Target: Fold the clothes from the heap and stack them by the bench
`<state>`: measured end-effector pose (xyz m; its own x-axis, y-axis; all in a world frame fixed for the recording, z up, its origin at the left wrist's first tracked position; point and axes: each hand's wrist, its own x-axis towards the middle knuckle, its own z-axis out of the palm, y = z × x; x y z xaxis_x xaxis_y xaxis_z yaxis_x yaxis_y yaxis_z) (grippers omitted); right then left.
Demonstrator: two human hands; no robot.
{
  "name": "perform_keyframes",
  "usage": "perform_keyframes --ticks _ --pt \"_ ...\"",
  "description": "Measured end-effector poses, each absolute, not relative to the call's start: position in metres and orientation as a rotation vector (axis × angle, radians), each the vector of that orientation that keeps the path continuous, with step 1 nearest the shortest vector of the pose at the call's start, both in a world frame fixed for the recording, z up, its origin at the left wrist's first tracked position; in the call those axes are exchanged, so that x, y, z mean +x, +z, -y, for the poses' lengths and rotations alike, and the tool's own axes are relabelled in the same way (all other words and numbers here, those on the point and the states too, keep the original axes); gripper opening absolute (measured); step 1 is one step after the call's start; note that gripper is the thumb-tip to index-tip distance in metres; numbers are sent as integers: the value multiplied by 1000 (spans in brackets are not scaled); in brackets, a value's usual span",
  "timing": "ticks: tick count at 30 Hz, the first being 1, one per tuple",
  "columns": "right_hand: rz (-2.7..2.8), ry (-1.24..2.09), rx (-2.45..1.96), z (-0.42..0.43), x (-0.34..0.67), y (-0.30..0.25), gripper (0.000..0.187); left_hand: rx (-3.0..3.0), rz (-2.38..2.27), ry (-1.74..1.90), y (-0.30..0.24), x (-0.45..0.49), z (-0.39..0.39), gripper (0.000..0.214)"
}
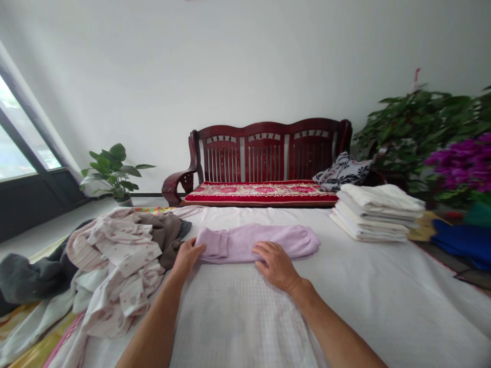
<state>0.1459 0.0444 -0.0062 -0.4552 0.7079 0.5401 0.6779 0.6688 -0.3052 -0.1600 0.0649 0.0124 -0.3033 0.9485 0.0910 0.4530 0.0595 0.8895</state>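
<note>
A lilac knitted garment [264, 241] lies folded into a long strip on the white cloth-covered surface [238, 306] in front of me. My left hand [187, 257] pinches its left end at the ribbed cuff, fingers closed on the fabric. Palm down, my right hand [276, 266] lies on the garment's near edge, close to the middle, with the fingers stretched out flat.
A heap of unfolded clothes [118, 266], cream printed, brown and grey, sits at the left. A stack of folded white garments [378, 217] is at the far right. Behind stand a red wooden bench [264, 163], a patterned cushion [341, 173] and potted plants [422, 128].
</note>
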Motion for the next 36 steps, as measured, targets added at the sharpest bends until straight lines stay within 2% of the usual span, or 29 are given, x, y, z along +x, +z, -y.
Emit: perform_keyframes --ticks 6,13,20,25,28,31,36 --pt "2215 91 -1063 -44 145 -5 37 1377 -1789 1296 27 -146 -68 51" --pt "2237 139 -1047 -41 142 -5 43 1620 -2043 1188 44 -119 -68 61" --pt "2186 202 -1049 -44 142 -11 55 1908 -2050 1135 51 -70 -62 58" --pt "1949 315 -1205 -50 145 -12 47 1798 -1670 1134 43 -33 -61 61" --pt "1836 343 -1341 -52 147 -11 46 1719 -1535 1232 35 -32 -61 48" --pt "1845 301 -1427 -52 148 -9 48 1711 -1603 1383 23 -48 -65 34" --pt "1894 251 -1585 -50 143 -1 47 1702 -1663 1394 -6 -79 -68 31"
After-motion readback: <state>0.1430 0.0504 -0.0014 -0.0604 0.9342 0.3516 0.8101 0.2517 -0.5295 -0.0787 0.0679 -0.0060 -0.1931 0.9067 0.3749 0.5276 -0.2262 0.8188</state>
